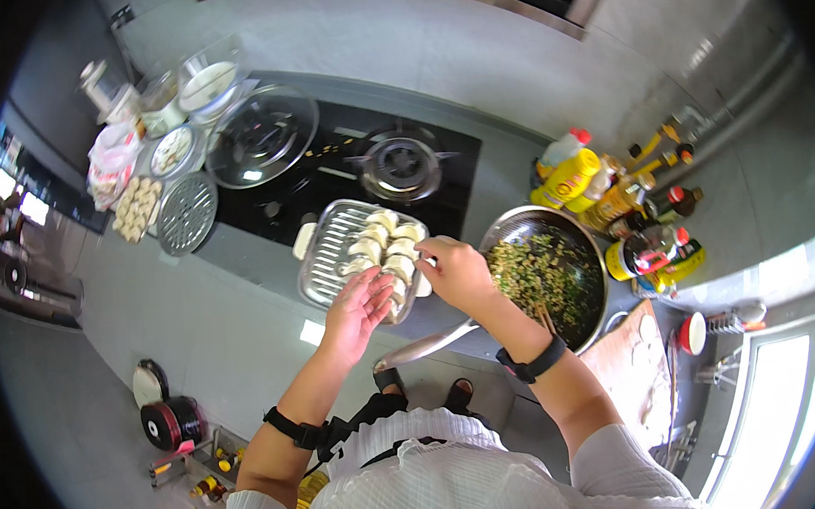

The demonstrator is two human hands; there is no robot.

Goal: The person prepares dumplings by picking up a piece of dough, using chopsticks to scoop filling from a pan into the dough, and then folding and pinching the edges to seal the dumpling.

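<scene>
A ribbed metal steamer tray point(330, 256) with pale side handles lies at the front edge of the cooktop. Two rows of folded white dumplings point(376, 237) fill its right part; bare slots show on the left. My left hand point(358, 313), palm turned up and fingers apart, hovers over the tray's near edge and holds nothing. My right hand point(456, 274) is bent over the tray's right edge, its fingertips close to the right row. Whether a dumpling is between those fingers cannot be made out. To the right, a deep frying pan point(591, 313) contains chopped green-and-tan filling point(538, 267) and wooden chopsticks point(546, 318).
A black gas cooktop with a burner point(402, 165) lies behind the tray. At left are a glass lid point(264, 134), a perforated steamer plate point(188, 213) and small dough pieces point(137, 208). Several bottles point(571, 181) crowd the right back. The pan handle point(427, 344) juts past the counter edge. A floured board point(628, 363) is at right.
</scene>
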